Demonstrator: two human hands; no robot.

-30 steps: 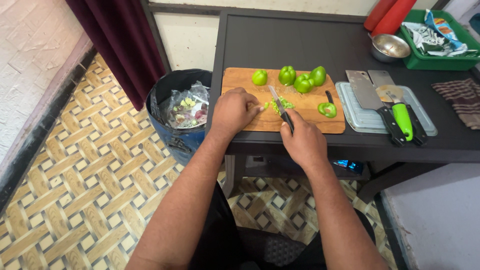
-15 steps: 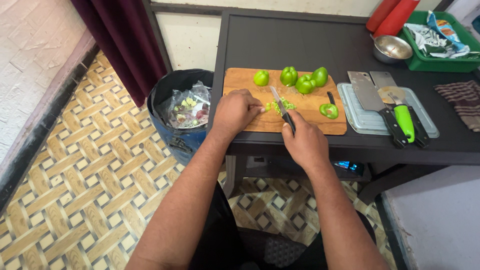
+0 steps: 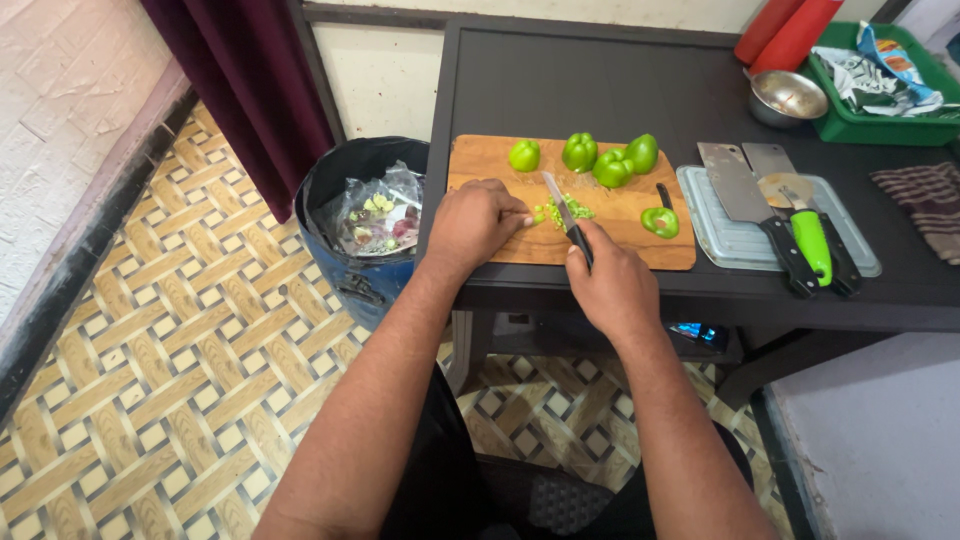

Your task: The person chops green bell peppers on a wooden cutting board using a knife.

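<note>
Dark wooden table top (image 3: 600, 75) carries our long wooden chopping board (image 3: 490, 160), and beside it on the patterned floor stands the dark bin lined with a plastic bag of scraps (image 3: 365, 215); our right hand (image 3: 610, 285) is closed round the black handle of the small kitchen knife (image 3: 565, 215), whose blade lies angled across the little heap of chopped green pepper pieces (image 3: 562, 210) at the middle of the board; our left hand (image 3: 478, 220) is curled, fingertips pressed down at the heap's left edge; since a second ago both hands have barely shifted, the blade keeping to the same spot, so we judge the chopping goes on in short strokes; four whole green peppers (image 3: 585, 155) wait at the far edge, a cut green pepper half (image 3: 658, 222) to the right
</note>
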